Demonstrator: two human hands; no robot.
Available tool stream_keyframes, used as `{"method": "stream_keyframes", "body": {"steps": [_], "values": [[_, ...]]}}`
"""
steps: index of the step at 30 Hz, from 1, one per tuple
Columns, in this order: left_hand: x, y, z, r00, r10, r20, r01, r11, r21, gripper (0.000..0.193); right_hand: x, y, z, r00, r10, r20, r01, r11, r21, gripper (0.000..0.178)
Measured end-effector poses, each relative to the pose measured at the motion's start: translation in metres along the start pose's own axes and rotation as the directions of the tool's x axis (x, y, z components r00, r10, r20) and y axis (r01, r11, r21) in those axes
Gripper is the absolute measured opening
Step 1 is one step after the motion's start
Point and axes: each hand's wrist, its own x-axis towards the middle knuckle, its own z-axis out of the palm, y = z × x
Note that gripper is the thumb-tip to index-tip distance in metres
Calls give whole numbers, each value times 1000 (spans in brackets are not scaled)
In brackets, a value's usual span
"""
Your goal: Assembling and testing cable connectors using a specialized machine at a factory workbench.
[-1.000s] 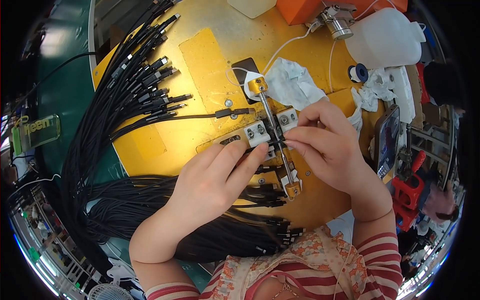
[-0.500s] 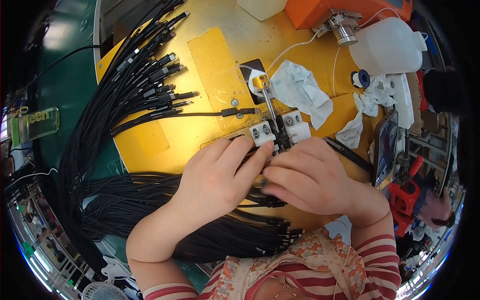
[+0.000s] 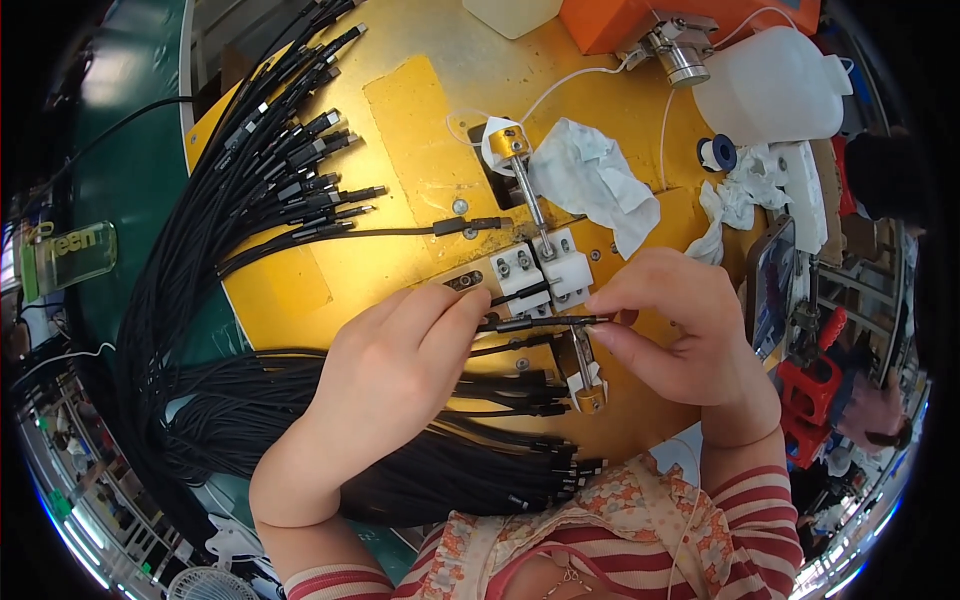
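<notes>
My left hand (image 3: 400, 350) is closed, with its fingertips pinching a black cable (image 3: 525, 323) just behind its connector end. That end points right, in front of the white fixture blocks (image 3: 567, 277). At its tip, the thumb and forefinger of my right hand (image 3: 685, 325) close on the connector; a small dark piece shows between them. Another short black cable end (image 3: 522, 294) lies between my left fingertips and the blocks. A metal rod with a gold-coloured end (image 3: 510, 143) reaches the blocks from behind, and a second gold-coloured end (image 3: 591, 400) is in front.
Bundles of black cables lie at the left (image 3: 190, 210) and near my body (image 3: 440, 470). One cable end (image 3: 470, 226) rests behind the blocks. White wipes (image 3: 595, 185), a phone (image 3: 770, 285), a wire spool (image 3: 718, 153) and a translucent jug (image 3: 770, 90) stand or lie right.
My right hand has moved right, away from the blocks, and my left hand slightly left. The cable between them now shows in front of the blocks, and the front gold-coloured end has come into sight.
</notes>
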Motion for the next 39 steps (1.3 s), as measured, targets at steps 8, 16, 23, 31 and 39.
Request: {"method": "stream_keyframes", "body": {"steps": [8, 16, 23, 31, 39], "values": [[-2, 22, -33, 988, 36, 153, 26, 922, -386, 21, -2, -3, -8, 993, -114, 33, 99, 946, 307, 17], [-1, 22, -4, 988, 58, 141, 8, 906, -422, 14, -4, -2, -1, 968, -223, 115, 204, 967, 156, 21], [3, 12, 4, 984, 176, -33, -178, 979, -103, 26, 1, 5, 1, 969, -229, 90, 220, 971, 95, 22], [6, 8, 15, 979, 185, -82, -167, 967, 192, 44, 8, 19, 11, 977, -203, -62, 180, 946, -268, 18], [4, 3, 23, 968, 237, -78, -205, 932, 298, 41, 2, 11, 10, 986, -163, -24, 142, 916, -376, 18]]}}
